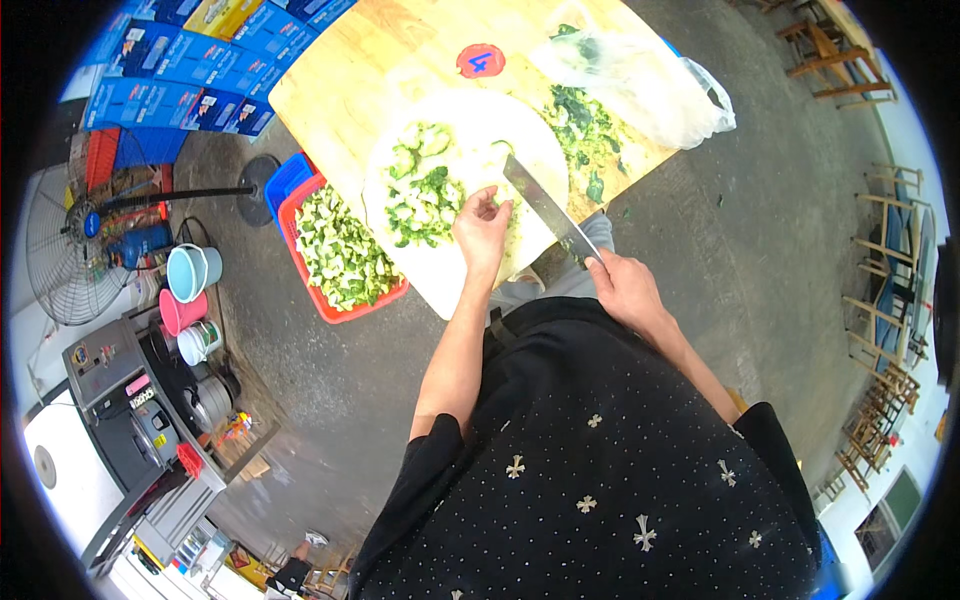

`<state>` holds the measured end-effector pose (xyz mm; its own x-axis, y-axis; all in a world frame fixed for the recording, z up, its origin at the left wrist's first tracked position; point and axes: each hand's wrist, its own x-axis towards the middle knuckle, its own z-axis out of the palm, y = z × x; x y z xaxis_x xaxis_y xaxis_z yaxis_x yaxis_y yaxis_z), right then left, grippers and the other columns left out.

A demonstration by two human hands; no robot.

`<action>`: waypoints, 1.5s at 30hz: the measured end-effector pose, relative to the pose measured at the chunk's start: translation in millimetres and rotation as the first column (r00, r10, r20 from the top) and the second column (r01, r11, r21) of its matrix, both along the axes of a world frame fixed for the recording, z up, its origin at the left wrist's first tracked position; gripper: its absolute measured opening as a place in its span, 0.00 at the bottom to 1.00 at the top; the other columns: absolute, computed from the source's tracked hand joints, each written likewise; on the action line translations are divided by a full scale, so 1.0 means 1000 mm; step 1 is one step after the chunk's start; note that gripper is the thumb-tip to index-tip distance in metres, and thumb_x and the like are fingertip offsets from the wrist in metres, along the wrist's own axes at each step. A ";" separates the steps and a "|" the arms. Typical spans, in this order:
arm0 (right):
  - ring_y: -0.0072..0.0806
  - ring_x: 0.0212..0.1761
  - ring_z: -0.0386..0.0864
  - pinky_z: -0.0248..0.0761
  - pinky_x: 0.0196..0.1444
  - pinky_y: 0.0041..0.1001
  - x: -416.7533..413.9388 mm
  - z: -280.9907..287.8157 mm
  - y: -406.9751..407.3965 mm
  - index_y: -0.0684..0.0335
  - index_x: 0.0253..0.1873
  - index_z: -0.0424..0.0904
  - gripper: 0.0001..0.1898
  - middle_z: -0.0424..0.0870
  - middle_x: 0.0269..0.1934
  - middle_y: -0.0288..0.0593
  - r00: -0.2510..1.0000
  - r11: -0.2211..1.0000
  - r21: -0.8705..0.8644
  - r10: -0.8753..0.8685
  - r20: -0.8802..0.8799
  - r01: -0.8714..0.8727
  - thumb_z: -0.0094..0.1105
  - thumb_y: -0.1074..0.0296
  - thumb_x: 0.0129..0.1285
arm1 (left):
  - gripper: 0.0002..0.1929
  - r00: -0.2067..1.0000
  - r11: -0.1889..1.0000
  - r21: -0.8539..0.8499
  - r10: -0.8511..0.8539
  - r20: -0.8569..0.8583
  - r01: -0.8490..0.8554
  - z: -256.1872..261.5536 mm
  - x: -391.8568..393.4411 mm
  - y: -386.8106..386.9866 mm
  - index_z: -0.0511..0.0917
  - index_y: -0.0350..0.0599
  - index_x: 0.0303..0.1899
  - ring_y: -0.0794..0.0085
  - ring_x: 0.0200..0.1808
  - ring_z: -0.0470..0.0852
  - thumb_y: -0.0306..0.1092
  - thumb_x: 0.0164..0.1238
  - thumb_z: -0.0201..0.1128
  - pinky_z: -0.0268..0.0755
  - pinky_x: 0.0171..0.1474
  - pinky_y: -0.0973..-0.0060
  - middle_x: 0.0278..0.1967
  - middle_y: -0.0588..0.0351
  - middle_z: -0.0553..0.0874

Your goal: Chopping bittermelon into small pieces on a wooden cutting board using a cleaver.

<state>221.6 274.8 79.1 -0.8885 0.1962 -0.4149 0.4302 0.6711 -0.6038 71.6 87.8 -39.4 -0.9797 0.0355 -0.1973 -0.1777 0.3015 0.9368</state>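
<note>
A white round cutting board point(457, 112) lies on a wooden table point(352, 67). My right hand point(626, 289) is closed on the handle of a cleaver point(551, 210), its blade slanting up and left over the board. My left hand point(482, 229) hovers over or rests on the board, left of the blade, fingers curled; whether a small piece is between them I cannot tell. Chopped green vegetable pieces point(424, 206) are heaped left of that hand. A small green slice point(502, 144) lies by the blade's tip. Dark green leafy scraps point(581, 124) lie right of the board.
A red plastic basket point(335, 313) full of cut pieces stands left of the table, against a blue basket point(289, 176). A clear plastic bag point(660, 97) sits at the table's right. A floor fan point(75, 225), buckets point(193, 271) and stacked blue boxes point(202, 60) are at left.
</note>
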 end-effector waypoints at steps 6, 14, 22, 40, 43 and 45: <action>0.65 0.37 0.84 0.76 0.42 0.58 -0.004 0.002 -0.003 0.63 0.48 0.81 0.14 0.86 0.33 0.63 0.998 0.998 0.063 0.005 -0.055 -0.002 0.51 0.58 0.79 | 0.18 1.000 0.999 -0.050 -0.019 -0.017 0.018 0.010 -0.001 0.005 0.88 0.36 0.54 0.77 0.37 0.87 0.28 0.63 0.78 0.82 0.44 0.76 0.37 0.53 0.92; 0.56 0.31 0.86 0.79 0.32 0.51 0.000 0.004 -0.009 0.63 0.43 0.78 0.12 0.87 0.30 0.55 0.975 0.962 0.258 0.140 -0.175 -0.092 0.51 0.62 0.78 | 0.18 0.999 0.998 -0.062 -0.023 -0.031 0.021 0.011 0.004 0.007 0.87 0.35 0.54 0.76 0.38 0.86 0.28 0.63 0.76 0.82 0.46 0.75 0.36 0.54 0.90; 0.56 0.31 0.87 0.80 0.32 0.50 0.000 0.009 -0.009 0.63 0.45 0.76 0.10 0.87 0.30 0.55 0.976 0.948 0.299 0.162 -0.142 -0.114 0.50 0.63 0.78 | 0.18 0.997 1.000 -0.023 -0.002 -0.076 0.000 0.006 0.010 0.007 0.86 0.34 0.55 0.75 0.39 0.86 0.27 0.64 0.76 0.81 0.49 0.75 0.36 0.55 0.88; 0.62 0.32 0.84 0.76 0.35 0.56 0.011 -0.005 0.013 0.64 0.44 0.80 0.14 0.85 0.29 0.61 0.994 0.986 0.165 0.009 -0.105 0.009 0.51 0.59 0.79 | 0.17 0.995 0.986 0.138 -0.099 0.009 0.097 0.004 0.016 -0.010 0.84 0.35 0.58 0.73 0.50 0.88 0.20 0.68 0.71 0.82 0.56 0.75 0.52 0.50 0.90; 0.65 0.34 0.84 0.75 0.37 0.58 0.012 -0.021 0.014 0.64 0.45 0.81 0.15 0.85 0.30 0.62 0.997 0.991 0.129 -0.012 -0.079 0.022 0.52 0.58 0.79 | 0.18 0.996 0.991 0.102 -0.086 0.014 0.084 -0.001 0.014 -0.014 0.84 0.36 0.59 0.72 0.52 0.88 0.20 0.69 0.70 0.82 0.58 0.73 0.54 0.50 0.90; 0.65 0.34 0.84 0.75 0.38 0.58 0.011 -0.027 0.017 0.64 0.46 0.81 0.15 0.85 0.30 0.62 0.997 0.990 0.135 -0.032 -0.064 0.041 0.52 0.58 0.79 | 0.16 0.996 0.983 0.162 -0.087 -0.024 0.090 -0.005 0.014 -0.016 0.83 0.37 0.58 0.71 0.53 0.88 0.20 0.70 0.69 0.82 0.60 0.73 0.57 0.49 0.89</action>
<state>233.0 292.2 51.8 -0.9026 0.2800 -0.3271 0.4210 0.7333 -0.5339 85.6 71.7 -44.0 -0.9743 0.1524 -0.1657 -0.1413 0.1589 0.9771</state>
